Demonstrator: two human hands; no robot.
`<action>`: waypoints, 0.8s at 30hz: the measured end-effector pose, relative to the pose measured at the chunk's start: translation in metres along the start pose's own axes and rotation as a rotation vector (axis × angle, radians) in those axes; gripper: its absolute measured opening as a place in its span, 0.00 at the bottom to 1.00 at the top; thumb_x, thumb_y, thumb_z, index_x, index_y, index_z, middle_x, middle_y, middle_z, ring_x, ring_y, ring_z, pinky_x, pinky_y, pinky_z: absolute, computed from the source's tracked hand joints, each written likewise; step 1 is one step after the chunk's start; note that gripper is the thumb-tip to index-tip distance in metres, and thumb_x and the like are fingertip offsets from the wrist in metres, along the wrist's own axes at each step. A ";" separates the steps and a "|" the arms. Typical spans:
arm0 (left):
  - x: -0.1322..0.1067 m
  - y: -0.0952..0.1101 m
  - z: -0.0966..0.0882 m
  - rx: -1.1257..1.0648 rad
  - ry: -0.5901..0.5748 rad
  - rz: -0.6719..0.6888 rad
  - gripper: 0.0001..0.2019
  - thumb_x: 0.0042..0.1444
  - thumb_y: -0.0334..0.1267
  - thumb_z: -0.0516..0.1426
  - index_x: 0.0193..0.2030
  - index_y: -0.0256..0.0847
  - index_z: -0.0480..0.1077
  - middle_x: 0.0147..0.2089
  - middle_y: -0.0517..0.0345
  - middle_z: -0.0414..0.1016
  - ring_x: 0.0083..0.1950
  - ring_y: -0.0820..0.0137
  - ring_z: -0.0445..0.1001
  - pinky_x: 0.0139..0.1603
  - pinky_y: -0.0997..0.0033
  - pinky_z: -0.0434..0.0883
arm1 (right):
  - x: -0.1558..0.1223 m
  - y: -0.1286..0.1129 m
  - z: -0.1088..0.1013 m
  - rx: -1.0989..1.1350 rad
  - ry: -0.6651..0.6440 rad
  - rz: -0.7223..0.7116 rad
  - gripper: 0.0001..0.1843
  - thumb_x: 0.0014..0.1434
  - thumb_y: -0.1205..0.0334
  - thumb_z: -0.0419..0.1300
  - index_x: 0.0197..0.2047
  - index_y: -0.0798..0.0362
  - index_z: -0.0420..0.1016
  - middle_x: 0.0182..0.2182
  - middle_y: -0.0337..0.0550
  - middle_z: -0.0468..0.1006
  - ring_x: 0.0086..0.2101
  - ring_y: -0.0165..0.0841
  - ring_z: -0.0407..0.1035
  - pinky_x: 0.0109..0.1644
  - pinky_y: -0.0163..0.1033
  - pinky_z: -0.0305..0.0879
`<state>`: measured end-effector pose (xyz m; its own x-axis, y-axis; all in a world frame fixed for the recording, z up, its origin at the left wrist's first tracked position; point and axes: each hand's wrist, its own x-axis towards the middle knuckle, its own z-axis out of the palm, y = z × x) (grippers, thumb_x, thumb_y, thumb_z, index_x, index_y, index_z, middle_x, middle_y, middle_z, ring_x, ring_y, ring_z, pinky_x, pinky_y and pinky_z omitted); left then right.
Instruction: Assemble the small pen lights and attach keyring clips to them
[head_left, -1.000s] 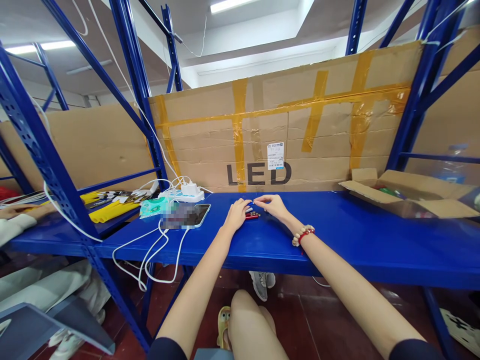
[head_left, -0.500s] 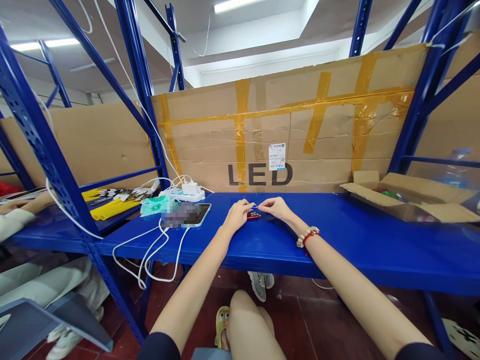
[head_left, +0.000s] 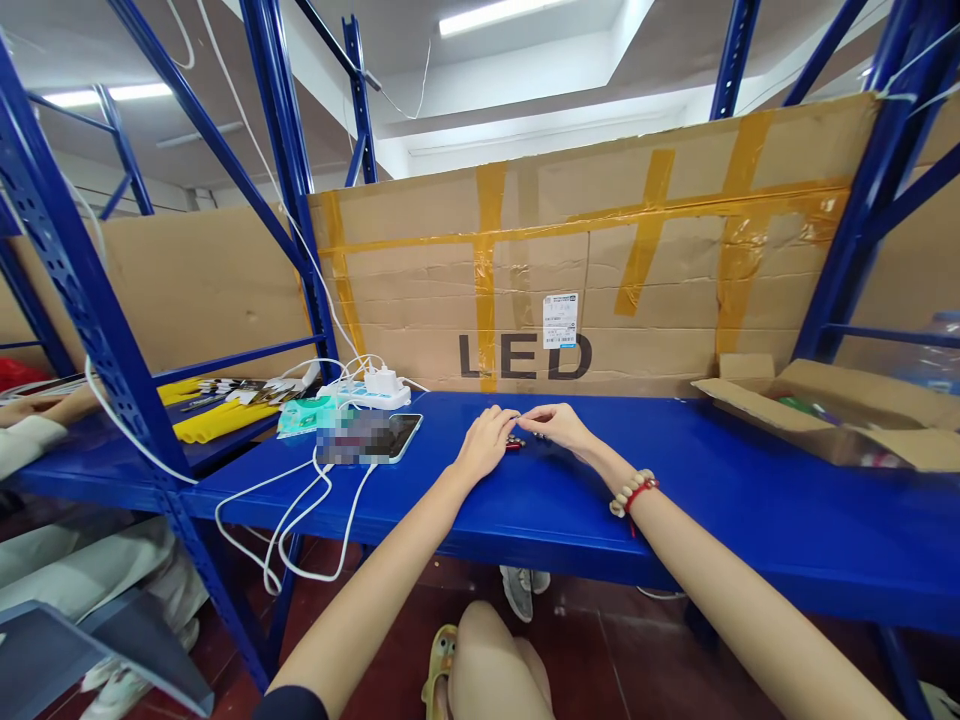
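Note:
My left hand (head_left: 486, 440) rests over the blue shelf top (head_left: 645, 500), its fingers bent and pressed together. My right hand (head_left: 559, 428), with a beaded bracelet (head_left: 634, 493) and a red cord at the wrist, pinches from the other side. The fingertips of both hands meet, and what lies between them is too small and hidden to name. Just below the fingertips, small shiny red pieces (head_left: 514, 443) lie on the shelf, partly covered by my left hand.
To the left are a phone (head_left: 403, 436), a white power strip (head_left: 375, 396) with cables and a green packet (head_left: 304, 417). An open cardboard box (head_left: 825, 425) stands right. A cardboard panel (head_left: 420, 300) closes the back. Another person's hand (head_left: 75, 405) shows far left.
A small blue piece that showed between my fingertips is now hidden. My left hand has turned flatter over the red pieces, and the view has shifted slightly.

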<state>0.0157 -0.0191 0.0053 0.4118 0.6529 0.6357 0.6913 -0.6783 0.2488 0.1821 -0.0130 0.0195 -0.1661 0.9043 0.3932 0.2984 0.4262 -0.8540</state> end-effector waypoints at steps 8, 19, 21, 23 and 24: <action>0.019 0.006 0.000 -0.173 0.049 -0.010 0.13 0.62 0.36 0.45 0.45 0.43 0.69 0.41 0.56 0.71 0.44 0.70 0.69 0.48 0.69 0.65 | 0.017 -0.006 -0.023 -0.067 -0.095 -0.065 0.21 0.40 0.48 0.64 0.30 0.57 0.79 0.25 0.45 0.77 0.24 0.29 0.67 0.26 0.34 0.62; 0.059 -0.007 0.004 -0.457 -0.085 -0.016 0.12 0.59 0.35 0.46 0.34 0.38 0.70 0.37 0.59 0.73 0.40 0.72 0.69 0.44 0.74 0.65 | 0.019 -0.012 -0.049 -0.390 0.171 -0.470 0.17 0.48 0.48 0.62 0.34 0.52 0.78 0.29 0.42 0.74 0.23 0.27 0.62 0.28 0.34 0.62; 0.054 -0.008 0.002 -0.489 -0.136 -0.003 0.12 0.60 0.36 0.45 0.35 0.38 0.69 0.37 0.59 0.73 0.39 0.73 0.69 0.43 0.75 0.65 | 0.012 -0.008 -0.048 -0.480 0.139 -0.480 0.16 0.51 0.47 0.60 0.33 0.49 0.79 0.31 0.42 0.74 0.24 0.26 0.63 0.28 0.33 0.61; 0.050 -0.008 0.000 -0.496 -0.202 -0.006 0.12 0.60 0.38 0.46 0.36 0.38 0.70 0.35 0.60 0.72 0.35 0.73 0.68 0.40 0.75 0.65 | 0.007 -0.004 -0.047 -0.554 0.094 -0.491 0.16 0.53 0.46 0.58 0.33 0.47 0.80 0.34 0.42 0.73 0.24 0.25 0.63 0.29 0.33 0.60; 0.048 -0.008 -0.001 -0.501 -0.224 -0.018 0.13 0.60 0.38 0.46 0.37 0.38 0.70 0.34 0.60 0.72 0.34 0.73 0.67 0.38 0.76 0.65 | 0.004 -0.002 -0.046 -0.580 0.080 -0.496 0.16 0.54 0.46 0.57 0.33 0.47 0.80 0.35 0.42 0.73 0.25 0.25 0.64 0.29 0.32 0.60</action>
<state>0.0296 0.0175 0.0343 0.5566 0.6843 0.4710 0.3544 -0.7084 0.6103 0.2239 -0.0088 0.0388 -0.3470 0.5937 0.7261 0.6558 0.7070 -0.2647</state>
